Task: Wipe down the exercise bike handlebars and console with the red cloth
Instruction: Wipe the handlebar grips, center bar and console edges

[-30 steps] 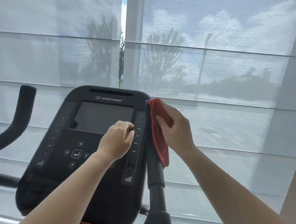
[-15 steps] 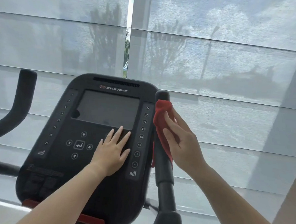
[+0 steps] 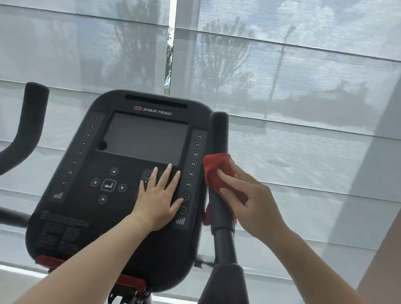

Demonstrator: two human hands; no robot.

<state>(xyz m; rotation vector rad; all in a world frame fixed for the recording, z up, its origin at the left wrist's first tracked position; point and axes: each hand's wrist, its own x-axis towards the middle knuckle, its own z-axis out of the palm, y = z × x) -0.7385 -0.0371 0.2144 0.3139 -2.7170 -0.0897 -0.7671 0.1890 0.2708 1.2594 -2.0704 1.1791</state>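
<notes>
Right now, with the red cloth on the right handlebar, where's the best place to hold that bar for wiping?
Probably wrap the red cloth around the upright foam grip of the right handlebar, coming from its right side as the right hand does. The console crowds its left, where the left hand rests flat.

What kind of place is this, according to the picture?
Probably a gym or fitness room. A Star Trac exercise bike console with numbered level lights stands between padded handlebars, facing large windows covered by sheer roller blinds.
</notes>
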